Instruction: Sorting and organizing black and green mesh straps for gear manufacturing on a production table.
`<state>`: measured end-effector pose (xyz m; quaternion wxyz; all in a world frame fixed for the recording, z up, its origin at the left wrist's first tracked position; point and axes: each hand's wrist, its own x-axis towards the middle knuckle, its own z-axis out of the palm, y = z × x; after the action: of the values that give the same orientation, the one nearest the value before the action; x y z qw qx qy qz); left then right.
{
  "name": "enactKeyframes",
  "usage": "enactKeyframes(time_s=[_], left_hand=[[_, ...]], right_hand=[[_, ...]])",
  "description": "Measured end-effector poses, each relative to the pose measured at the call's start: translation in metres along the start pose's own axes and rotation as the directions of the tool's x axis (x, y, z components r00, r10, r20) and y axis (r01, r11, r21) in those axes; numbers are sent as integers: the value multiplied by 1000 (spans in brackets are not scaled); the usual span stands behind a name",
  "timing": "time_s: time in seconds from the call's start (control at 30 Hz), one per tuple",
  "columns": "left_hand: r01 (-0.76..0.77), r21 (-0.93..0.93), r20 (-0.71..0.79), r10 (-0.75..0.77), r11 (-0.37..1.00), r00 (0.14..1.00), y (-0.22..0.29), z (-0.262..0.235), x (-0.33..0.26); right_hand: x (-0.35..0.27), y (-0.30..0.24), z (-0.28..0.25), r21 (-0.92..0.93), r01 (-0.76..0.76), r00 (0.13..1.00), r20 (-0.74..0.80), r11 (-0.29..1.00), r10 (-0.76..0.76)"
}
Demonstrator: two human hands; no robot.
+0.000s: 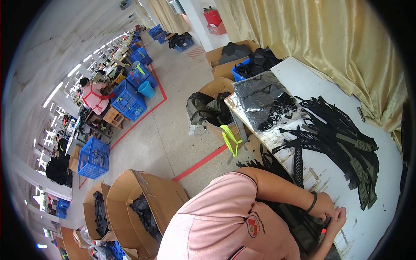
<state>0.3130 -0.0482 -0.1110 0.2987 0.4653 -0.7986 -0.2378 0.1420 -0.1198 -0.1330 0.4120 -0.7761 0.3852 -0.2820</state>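
Both hands, left hand [323,211] and right hand [339,215], were closed together on the dark fabric piece [303,225] at the white table [372,225] edge; a small red-tipped tool [323,230] might slip, because the grip looked crowded.

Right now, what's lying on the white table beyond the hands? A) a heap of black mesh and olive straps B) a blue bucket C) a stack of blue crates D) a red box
A: a heap of black mesh and olive straps spreads over the white table, past the hands working on dark fabric.
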Motion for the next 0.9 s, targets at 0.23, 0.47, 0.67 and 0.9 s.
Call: enactKeyframes(time_s=[0.23,0.47,0.67,0.9], left_hand=[[226,-148,-29,-233,963,972,-17,6,1],[168,-559,-106,-271,812,957,-25,-8,7],[41,-555,-244,-210,831,947,-34,-13,11],[31,-571,-201,-176,821,964,-12,-28,13]], right_hand=[[-11,-1,21,598,-232,926,-107,767,363],[-13,-16,14,792,-264,964,193,551,185],[-29,-17,20,857,-347,931,362,380,33],[-30,22,7,712,-194,975,217,675,50]])
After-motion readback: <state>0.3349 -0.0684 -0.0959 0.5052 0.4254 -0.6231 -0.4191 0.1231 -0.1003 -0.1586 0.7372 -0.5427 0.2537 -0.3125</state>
